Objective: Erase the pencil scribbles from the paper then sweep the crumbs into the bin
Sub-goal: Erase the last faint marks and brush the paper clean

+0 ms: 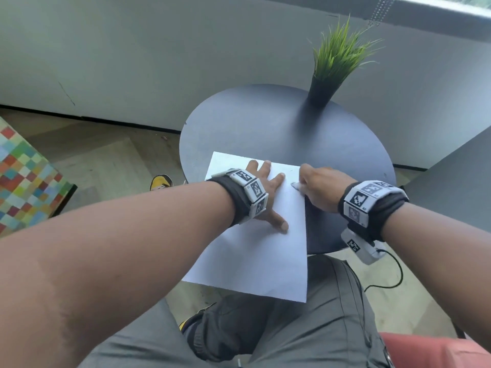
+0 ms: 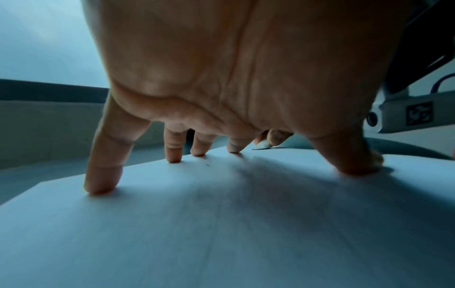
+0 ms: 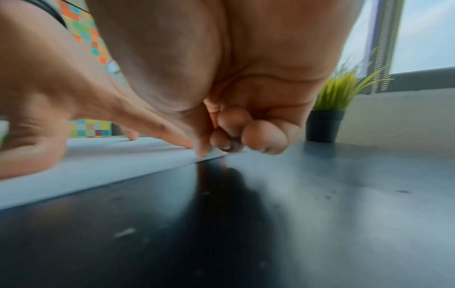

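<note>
Grey wall panels and a strip of window stand behind a round dark counter (image 1: 332, 144), with wood-patterned floor around it. On the counter's far side stands a green grassy plant (image 1: 337, 51) in a dark pot (image 1: 320, 92). A white sheet of paper (image 1: 260, 256) lies on the near side of the counter, its near end hanging past the counter's edge above the person's grey-trousered lap.

The left hand (image 1: 265, 192) rests on the paper with fingers spread and straight; in the left wrist view the fingertips (image 2: 103, 187) and thumb press down on the sheet while the palm arches above it. The right hand (image 1: 322, 187) sits at the paper's right edge, near its far corner, fingers curled in. It pinches a small white eraser (image 1: 296, 186), whose tip touches the paper close to the left forefinger. In the right wrist view the curled fingers bunch together just over the paper's edge, and the eraser itself is hidden there. A few faint specks show on the paper near the left fingertips (image 2: 206, 165); pencil marks are too faint to make out.

Both wrists wear dark bands with black-and-white patterned tags. A multicoloured checked block (image 1: 24, 176) stands on the floor to the left, and a yellow shoe (image 1: 160, 181) shows beside the counter.
</note>
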